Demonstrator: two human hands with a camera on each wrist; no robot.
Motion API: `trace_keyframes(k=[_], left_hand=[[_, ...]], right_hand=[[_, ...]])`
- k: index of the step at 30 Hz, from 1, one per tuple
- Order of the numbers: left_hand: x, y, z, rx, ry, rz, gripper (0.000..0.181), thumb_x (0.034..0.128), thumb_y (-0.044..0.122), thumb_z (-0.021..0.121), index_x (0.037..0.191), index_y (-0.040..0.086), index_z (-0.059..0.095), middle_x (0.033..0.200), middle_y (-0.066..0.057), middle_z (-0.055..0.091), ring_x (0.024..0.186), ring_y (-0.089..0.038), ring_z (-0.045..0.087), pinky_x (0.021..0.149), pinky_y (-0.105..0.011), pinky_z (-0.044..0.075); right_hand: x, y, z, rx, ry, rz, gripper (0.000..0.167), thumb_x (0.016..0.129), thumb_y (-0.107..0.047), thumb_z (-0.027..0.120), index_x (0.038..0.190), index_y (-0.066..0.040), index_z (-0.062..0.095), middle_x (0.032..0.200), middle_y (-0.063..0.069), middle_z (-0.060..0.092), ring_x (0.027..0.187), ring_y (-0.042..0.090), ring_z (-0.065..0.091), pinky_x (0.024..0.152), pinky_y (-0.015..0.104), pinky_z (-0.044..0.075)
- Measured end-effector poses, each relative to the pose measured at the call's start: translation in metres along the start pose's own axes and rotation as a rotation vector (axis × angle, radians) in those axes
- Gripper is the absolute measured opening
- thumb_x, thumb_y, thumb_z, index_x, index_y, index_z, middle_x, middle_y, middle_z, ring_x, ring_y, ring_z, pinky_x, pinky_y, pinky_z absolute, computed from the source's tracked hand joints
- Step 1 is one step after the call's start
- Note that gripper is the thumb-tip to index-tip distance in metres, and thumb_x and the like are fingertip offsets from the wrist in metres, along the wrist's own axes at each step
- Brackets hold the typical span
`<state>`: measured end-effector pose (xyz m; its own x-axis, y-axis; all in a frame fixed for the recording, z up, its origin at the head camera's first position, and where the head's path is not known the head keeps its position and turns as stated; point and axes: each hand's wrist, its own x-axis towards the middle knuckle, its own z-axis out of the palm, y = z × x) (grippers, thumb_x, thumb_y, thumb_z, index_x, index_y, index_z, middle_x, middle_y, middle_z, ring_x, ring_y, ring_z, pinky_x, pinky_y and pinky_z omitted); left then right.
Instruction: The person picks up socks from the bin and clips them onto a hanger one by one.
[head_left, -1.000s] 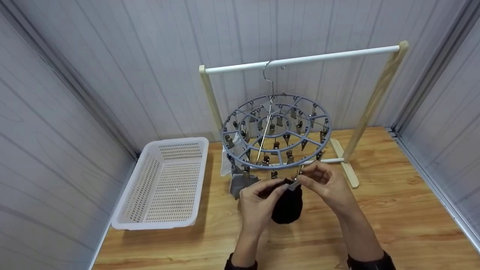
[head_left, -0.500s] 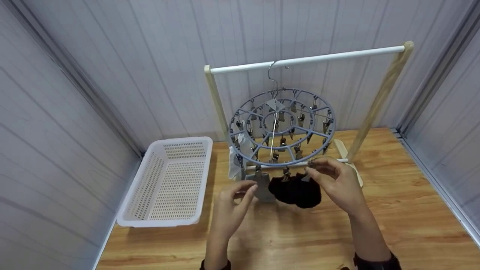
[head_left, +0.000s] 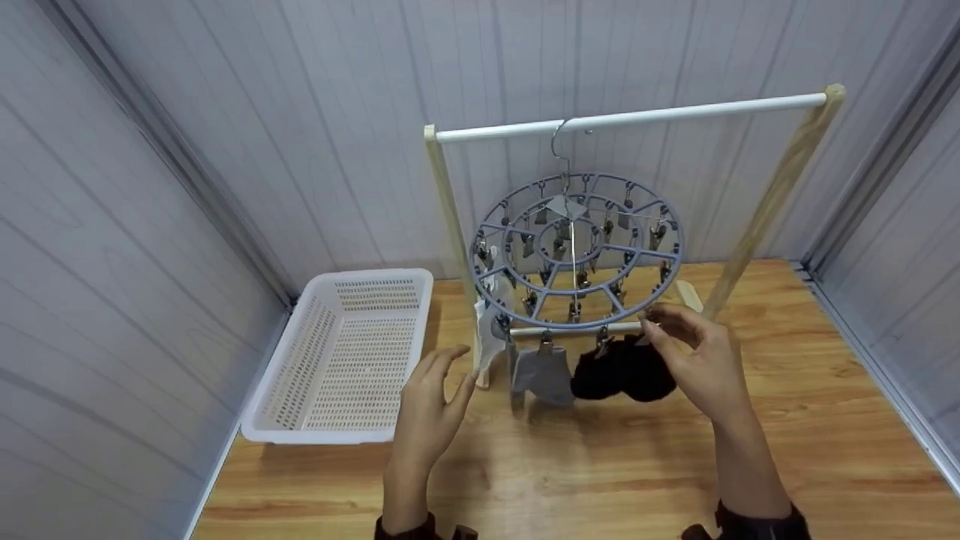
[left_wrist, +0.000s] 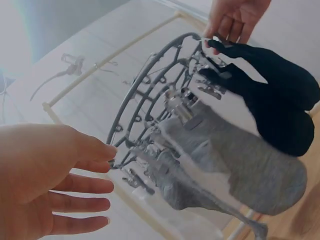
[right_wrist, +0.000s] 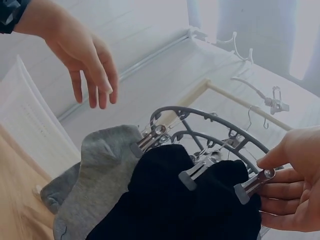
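Observation:
Two black socks (head_left: 646,371) hang side by side from metal clips on the front rim of a round blue-grey sock hanger (head_left: 577,326). My right hand (head_left: 703,367) pinches the clip (right_wrist: 248,188) at the right-hand black sock, thumb in front and fingers behind. Grey socks (head_left: 544,375) hang just left of the black ones, and white socks (head_left: 489,330) hang further round on the left. My left hand (head_left: 433,401) hovers left of the socks with fingers spread, holding nothing. In the left wrist view its thumb appears near the hanger's rim; contact is unclear.
The hanger hooks over the white bar (head_left: 675,115) of a wooden-legged stand (head_left: 780,195). Several bare clips dangle inside the ring. A white perforated basket (head_left: 262,436) sits on the wood-grain table (head_left: 585,480) to the left. Panelled walls enclose the back and sides.
My left hand has let go of the black sock and moved left, its fingers spreading. The black sock now hangs from the hanger, while my right hand stays at its clip.

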<state>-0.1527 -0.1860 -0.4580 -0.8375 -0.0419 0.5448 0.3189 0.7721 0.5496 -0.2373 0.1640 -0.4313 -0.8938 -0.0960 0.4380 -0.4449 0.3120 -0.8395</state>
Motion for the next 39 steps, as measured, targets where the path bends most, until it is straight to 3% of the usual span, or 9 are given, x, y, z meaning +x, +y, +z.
trace_keyframes(k=[8,15,18,25,30,39], left_hand=[[0.0,-0.01,-0.009,0.061,0.035,-0.034,0.036,0.0985,0.018,0.079,0.131,0.005,0.07,0.127,-0.01,0.071,0.121,-0.028,0.066,0.104,-0.044,0.055],[-0.002,-0.015,-0.014,0.058,0.035,-0.065,0.036,0.1,0.019,0.077,0.132,0.004,0.069,0.128,-0.011,0.07,0.123,-0.03,0.065,0.105,-0.045,0.054],[-0.002,-0.017,-0.016,0.051,0.041,-0.067,0.035,0.0999,0.018,0.077,0.132,0.004,0.069,0.128,-0.012,0.07,0.124,-0.032,0.065,0.106,-0.048,0.054],[-0.001,-0.02,-0.017,0.036,0.047,-0.062,0.034,0.1013,0.019,0.075,0.131,0.002,0.07,0.129,-0.014,0.07,0.125,-0.033,0.065,0.107,-0.049,0.053],[-0.002,-0.02,-0.016,0.035,0.04,-0.062,0.035,0.1012,0.019,0.075,0.131,0.003,0.069,0.128,-0.014,0.07,0.124,-0.033,0.065,0.106,-0.049,0.053],[-0.001,-0.019,-0.013,0.013,0.037,-0.043,0.035,0.1003,0.019,0.076,0.13,0.002,0.069,0.128,-0.014,0.07,0.124,-0.033,0.065,0.106,-0.05,0.053]], right_hand=[[0.004,0.008,0.0,-0.016,0.038,0.028,0.028,0.102,-0.018,0.074,0.127,-0.004,0.074,0.119,0.009,0.076,0.104,0.003,0.069,0.095,0.013,0.051],[0.007,0.017,0.001,-0.031,0.041,0.028,0.037,0.102,-0.016,0.074,0.135,-0.002,0.069,0.127,0.016,0.073,0.107,-0.004,0.064,0.095,0.013,0.05],[0.008,0.018,0.001,-0.015,0.037,0.031,0.04,0.102,-0.016,0.074,0.139,-0.002,0.067,0.129,0.016,0.072,0.111,0.002,0.066,0.096,0.013,0.051],[0.011,0.024,0.0,-0.02,0.031,0.044,0.048,0.102,-0.016,0.074,0.146,-0.002,0.061,0.137,0.018,0.068,0.124,0.033,0.066,0.099,0.014,0.05],[0.012,0.028,0.001,-0.035,0.037,0.041,0.05,0.101,-0.015,0.074,0.148,-0.004,0.06,0.139,0.018,0.067,0.127,0.035,0.065,0.1,0.02,0.053],[0.015,0.031,0.002,-0.053,0.049,0.051,0.046,0.101,-0.013,0.074,0.145,-0.005,0.063,0.139,0.017,0.068,0.127,0.035,0.066,0.095,0.008,0.047]])
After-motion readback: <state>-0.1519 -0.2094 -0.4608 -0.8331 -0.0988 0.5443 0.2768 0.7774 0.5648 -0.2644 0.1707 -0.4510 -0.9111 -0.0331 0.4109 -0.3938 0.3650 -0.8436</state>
